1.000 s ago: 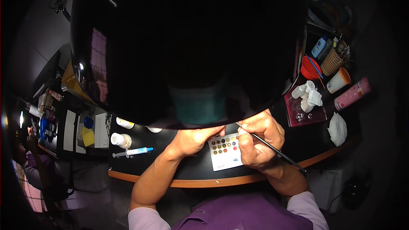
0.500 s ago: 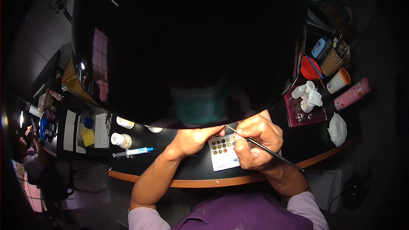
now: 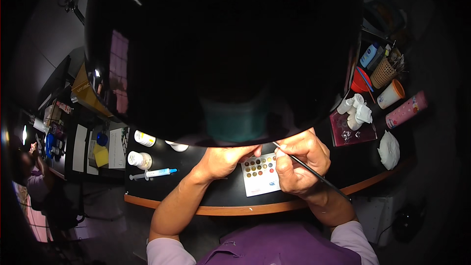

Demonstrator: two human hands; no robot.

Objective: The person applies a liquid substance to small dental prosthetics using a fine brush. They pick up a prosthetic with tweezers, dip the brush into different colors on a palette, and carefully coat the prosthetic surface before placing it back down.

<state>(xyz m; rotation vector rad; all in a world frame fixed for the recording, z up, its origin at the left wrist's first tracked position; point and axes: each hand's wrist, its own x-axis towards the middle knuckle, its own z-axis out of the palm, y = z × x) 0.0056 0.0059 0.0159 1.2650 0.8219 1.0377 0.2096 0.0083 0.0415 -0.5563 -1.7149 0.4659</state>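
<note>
My right hand (image 3: 305, 163) is closed in a pinch around a thin paintbrush (image 3: 314, 172), whose black handle slants down to the right. The brush's tip is hidden behind the large dark shape covering the upper view. Across from it, my left hand (image 3: 223, 161) has its fingers curled together, their ends partly hidden by that same dark edge; what they hold cannot be made out. Between the hands, a white palette card (image 3: 259, 186) with rows of round brown, yellowish and red colour spots lies on the black table. My right fingers cover its right edge.
Left on the table (image 3: 216, 200) are two white bottles (image 3: 144, 138) (image 3: 139, 160) and a blue-tipped syringe (image 3: 158, 173). To the right stand a dark red tray (image 3: 338, 135) with small white containers, crumpled white tissue (image 3: 389, 151), a pink bottle (image 3: 406, 110) and a brush-filled holder (image 3: 383, 72).
My right hand and the paintbrush have shifted slightly right, uncovering more of the palette card's colour spots. The card also sits a little farther right. My left hand has barely moved.
</note>
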